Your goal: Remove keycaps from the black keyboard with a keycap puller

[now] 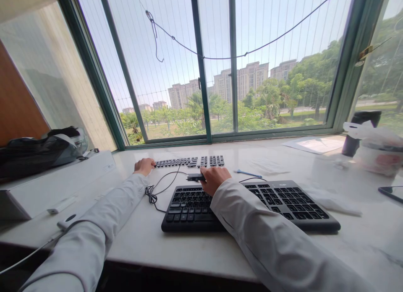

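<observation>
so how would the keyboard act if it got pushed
The keyboard would probably move as one stiff piece, since it looks thick and flat. Lying wide and low on the table, it seems unlikely to tip. The thin cable bunched beside it may flop or drag.

Garment, one: pale grey, long-sleeved, being worn over both arms. Left sleeve: plain, smooth-looking cloth is being broken by soft creases along the forearm; thicker, rounded folds are being formed farther up. Right sleeve: the same pale grey is being displayed, with long, shallow wrinkles and patches of lighter and darker shading. Hands, two: the left hand and right hand are being shown bare, each being bordered by a plain sleeve end near the wrist.
</observation>
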A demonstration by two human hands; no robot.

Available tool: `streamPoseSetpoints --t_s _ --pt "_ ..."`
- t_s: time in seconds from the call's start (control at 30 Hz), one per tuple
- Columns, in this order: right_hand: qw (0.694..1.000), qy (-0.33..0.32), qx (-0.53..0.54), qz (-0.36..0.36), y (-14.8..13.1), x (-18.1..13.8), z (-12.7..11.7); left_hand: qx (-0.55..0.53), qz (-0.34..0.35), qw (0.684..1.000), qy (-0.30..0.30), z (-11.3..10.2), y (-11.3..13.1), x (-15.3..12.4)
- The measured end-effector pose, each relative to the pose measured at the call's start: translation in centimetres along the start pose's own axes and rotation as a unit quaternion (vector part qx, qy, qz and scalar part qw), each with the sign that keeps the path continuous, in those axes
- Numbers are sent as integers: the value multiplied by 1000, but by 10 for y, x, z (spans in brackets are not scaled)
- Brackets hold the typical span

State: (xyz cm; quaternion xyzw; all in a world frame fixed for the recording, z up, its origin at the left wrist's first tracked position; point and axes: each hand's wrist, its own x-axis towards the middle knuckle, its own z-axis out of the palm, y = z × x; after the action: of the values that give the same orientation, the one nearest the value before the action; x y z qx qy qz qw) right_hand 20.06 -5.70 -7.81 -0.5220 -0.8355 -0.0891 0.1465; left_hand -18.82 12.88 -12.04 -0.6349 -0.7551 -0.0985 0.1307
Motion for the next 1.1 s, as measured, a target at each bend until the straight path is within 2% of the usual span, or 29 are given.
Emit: streamPoseSetpoints --t_s 0.27,0.43,0.53,0.67,0.73,0.8,0.87,0.93,1.03,1.1 --pt "1000 -27 -1 12 -2 -1 -4 -5 -7 1000 3 -4 3 -8" --pt "1000 -18 -2 6 -2 -1 -4 -14 -5 1000 13 -19 7 -17" --pt "1000 -7 4 2 -2 -1 -4 -21 3 999 37 -38 16 -21" --pt "999 9 29 14 -1 -1 -1 -40 43 995 87 -76 40 -31" --pt "997 27 69 30 -1 0 1 -64 89 987 115 -97 56 -45" --pt "987 56 143 43 0 2 4 -147 199 958 144 -115 74 -66" --pt "962 92 255 43 -1 5 6 -237 293 922 90 -127 89 -91" --pt "912 114 392 41 -2 8 9 -329 364 871 -6 -130 102 -115" --pt "787 88 608 46 -10 11 13 -401 425 798 -144 -122 114 -140" --pt "695 67 715 34 -18 12 15 -401 450 775 -190 -112 120 -149"
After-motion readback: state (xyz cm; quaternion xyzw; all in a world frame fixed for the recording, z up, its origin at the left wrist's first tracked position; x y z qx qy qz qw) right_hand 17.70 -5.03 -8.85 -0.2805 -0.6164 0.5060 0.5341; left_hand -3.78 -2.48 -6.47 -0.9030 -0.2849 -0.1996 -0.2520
